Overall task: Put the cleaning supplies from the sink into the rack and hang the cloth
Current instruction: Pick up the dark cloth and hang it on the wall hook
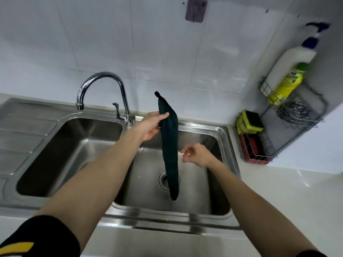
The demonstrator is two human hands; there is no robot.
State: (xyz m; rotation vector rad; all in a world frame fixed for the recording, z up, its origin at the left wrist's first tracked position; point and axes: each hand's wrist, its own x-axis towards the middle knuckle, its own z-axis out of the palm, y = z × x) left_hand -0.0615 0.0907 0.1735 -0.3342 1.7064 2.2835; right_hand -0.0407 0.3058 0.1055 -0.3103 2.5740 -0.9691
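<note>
A dark green cloth [169, 145] hangs long and narrow over the right sink basin [213, 184], its small loop sticking up at the top. My left hand [151, 126] grips the cloth near its upper end. My right hand [195, 154] is just right of the cloth's middle, fingers loosely curled, holding nothing. On the right wall a wire rack [297, 115] carries a white pump bottle [289, 62], a yellow-green bottle [286, 84], a steel scourer [293, 110], yellow-green sponges [249, 121] and a red item [250, 145]. A grey hook plate [195, 9] sits high on the tiled wall.
A chrome tap [104, 89] arches between the two basins, its spout over the left basin [70, 154]. A ribbed draining board [18, 134] lies at the far left. White counter [297, 201] runs along the right of the sink.
</note>
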